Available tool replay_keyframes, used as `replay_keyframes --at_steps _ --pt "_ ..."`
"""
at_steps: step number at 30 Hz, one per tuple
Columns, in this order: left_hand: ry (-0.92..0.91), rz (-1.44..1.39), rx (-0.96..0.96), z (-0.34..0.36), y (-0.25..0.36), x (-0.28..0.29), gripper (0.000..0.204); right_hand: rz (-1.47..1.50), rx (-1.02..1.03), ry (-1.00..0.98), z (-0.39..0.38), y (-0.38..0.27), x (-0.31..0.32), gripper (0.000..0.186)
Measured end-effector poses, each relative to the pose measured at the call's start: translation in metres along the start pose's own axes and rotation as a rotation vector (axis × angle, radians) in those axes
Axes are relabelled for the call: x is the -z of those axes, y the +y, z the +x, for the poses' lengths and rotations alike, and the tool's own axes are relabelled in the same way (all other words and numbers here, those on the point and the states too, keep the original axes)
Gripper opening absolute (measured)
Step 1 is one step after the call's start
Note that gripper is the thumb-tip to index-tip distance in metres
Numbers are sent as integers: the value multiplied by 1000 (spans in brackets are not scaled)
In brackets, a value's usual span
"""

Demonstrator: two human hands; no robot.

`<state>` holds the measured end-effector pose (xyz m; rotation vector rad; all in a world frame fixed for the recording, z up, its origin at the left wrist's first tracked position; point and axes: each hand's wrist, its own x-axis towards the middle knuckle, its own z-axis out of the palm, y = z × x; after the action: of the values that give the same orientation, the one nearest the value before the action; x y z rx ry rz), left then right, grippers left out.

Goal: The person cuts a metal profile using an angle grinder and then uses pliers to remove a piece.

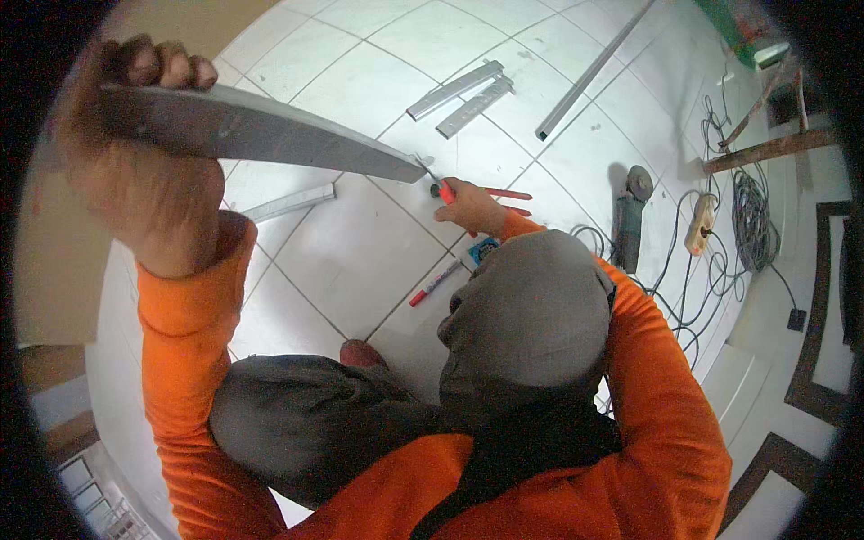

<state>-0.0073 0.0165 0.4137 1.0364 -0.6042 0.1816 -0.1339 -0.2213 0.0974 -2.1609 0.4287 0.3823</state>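
Raised at the left, my left hand (157, 153) wraps its fingers around one end of a long grey metal profile (279, 135). The bar slopes down to the right, above the floor. At its far end my right hand (472, 207) grips a red-handled tool (446, 191) with a slim metal tip close to the profile's end; I cannot tell if they touch. Two red handle-like bars (509, 193) stick out behind this hand, perhaps part of the same tool. Below lie a white marker with a red cap (436, 282) and a small blue item (483, 251), partly hidden by my knee.
On the white tiled floor lie two short metal profiles (463, 94), another piece (290, 203) under the raised bar, and a longer bar (589, 76). An angle grinder (632, 216), a power strip (700, 225), coiled cable (754, 220) and a wooden frame (769, 150) are at the right.
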Motion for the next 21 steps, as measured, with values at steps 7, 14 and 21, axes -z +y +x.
replay_keyframes --at_steps 7,14,21 --pt "-421 -217 68 -9 10 15 35 127 27 -89 18 1 -11 85" --pt "-460 -206 20 -12 4 10 35 213 6 -145 28 6 -17 95" --pt "-522 -25 -216 -5 8 29 37 199 11 -13 27 -20 -13 79"
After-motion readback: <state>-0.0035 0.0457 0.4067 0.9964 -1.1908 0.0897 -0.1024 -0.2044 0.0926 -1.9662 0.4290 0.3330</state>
